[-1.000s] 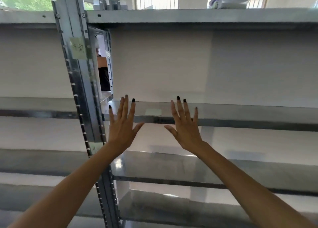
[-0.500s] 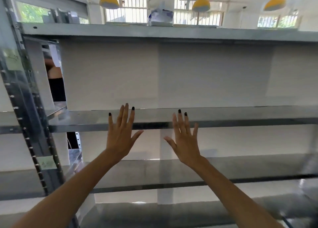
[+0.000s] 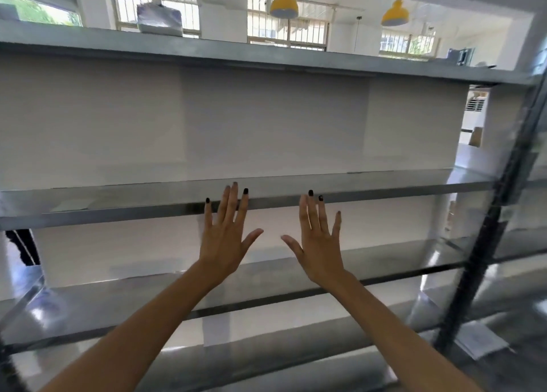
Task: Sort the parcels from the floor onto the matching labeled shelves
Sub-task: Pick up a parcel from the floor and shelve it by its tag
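Observation:
A grey metal shelving unit fills the view, with a middle shelf [image 3: 384, 184] at fingertip height and a lower shelf [image 3: 118, 300] below it. My left hand [image 3: 226, 238] and my right hand [image 3: 318, 243] are both raised in front of the shelves, palms forward, fingers spread, holding nothing. On the top shelf [image 3: 266, 57] at the left sits a white and blue parcel [image 3: 159, 19]. A white flat parcel or sheet [image 3: 479, 343] lies on a low shelf at the right. No shelf label is readable.
A dark metal upright [image 3: 485, 238] stands at the right. White panels back the shelves. Yellow ceiling lamps [image 3: 284, 5] and barred windows show above the top shelf. A person's dark trousers [image 3: 22, 246] show through the gap at far left.
The view has swung to the right along the shelving: the left upright has left the frame and the right upright has come in. Both hands stay raised and spread.

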